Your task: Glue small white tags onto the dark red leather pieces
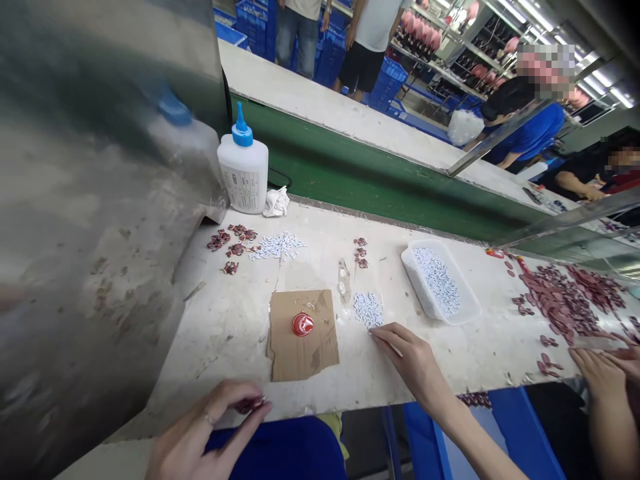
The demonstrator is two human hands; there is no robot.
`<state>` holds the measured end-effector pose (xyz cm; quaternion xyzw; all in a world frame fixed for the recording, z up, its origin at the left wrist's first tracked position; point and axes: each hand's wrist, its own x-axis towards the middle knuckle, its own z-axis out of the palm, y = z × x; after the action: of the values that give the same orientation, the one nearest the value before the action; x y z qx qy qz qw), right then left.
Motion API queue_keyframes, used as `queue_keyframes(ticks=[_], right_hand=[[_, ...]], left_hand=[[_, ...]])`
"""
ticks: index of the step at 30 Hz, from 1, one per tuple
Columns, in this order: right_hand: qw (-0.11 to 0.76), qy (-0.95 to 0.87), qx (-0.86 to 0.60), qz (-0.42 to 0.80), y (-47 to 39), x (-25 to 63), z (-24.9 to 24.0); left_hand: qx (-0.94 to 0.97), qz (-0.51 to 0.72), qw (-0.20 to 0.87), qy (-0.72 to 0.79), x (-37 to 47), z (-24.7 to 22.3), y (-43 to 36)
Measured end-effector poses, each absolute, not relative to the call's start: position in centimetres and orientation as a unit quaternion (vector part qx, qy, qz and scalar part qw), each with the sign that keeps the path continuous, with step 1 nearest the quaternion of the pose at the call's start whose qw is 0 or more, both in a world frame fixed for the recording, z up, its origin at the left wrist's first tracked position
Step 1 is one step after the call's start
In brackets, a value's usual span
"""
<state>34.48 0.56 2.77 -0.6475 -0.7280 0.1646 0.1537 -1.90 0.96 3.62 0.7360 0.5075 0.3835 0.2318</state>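
Near the table's front edge, my left hand (220,427) pinches a small dark red piece (249,404) between thumb and fingers. My right hand (407,353) reaches to the lower edge of a small pile of white-blue bits (369,309), its thumb and index finger closed together; whatever is between those fingertips is too small to make out. Between the hands lies a cardboard square (320,347) bearing a red cap-like dish (303,325) with glossy red and white contents. Right of the pile stands a clear plastic tub (467,303) filled with similar bits.
A glue bottle (243,173) with a blue nozzle stands at the back left beside crumpled tissue (276,202). Dark red pieces (243,232) lie in clusters. Another person's hands (600,370) are at the right. A metal panel (100,200) borders the left.
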Motion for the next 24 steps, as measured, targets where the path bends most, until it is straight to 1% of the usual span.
queue_keyframes(ticks=[2, 4, 9, 14, 16, 20, 24], right_hand=[[0.139, -0.737, -0.643, 0.154, 0.8, 34.3, 3.0], [0.144, -0.736, -0.641, 0.165, 1.2, 34.0, 3.3], [0.208, -0.672, -0.658, 0.269, 2.4, 32.6, 4.2], [0.253, -0.656, -0.642, 0.307, 4.2, 30.3, 4.3], [0.247, -0.674, -0.636, 0.284, 4.6, 29.8, 4.1], [0.185, -0.731, -0.624, 0.203, 4.6, 30.0, 3.2], [0.147, -0.751, -0.616, 0.186, 4.4, 30.3, 2.7]], left_hand=[[0.729, 0.386, 0.235, 0.514, -1.4, 3.9, 1.5], [0.718, 0.401, 0.250, 0.511, -1.0, 4.2, 1.8], [0.654, 0.422, 0.328, 0.535, -0.6, 4.4, 2.0], [0.590, 0.397, 0.425, 0.560, -0.7, 4.1, 2.3], [0.595, 0.405, 0.419, 0.553, -0.7, 4.1, 2.4], [0.625, 0.428, 0.356, 0.547, -0.6, 4.2, 2.4], [0.655, 0.415, 0.326, 0.541, -0.6, 4.1, 2.4]])
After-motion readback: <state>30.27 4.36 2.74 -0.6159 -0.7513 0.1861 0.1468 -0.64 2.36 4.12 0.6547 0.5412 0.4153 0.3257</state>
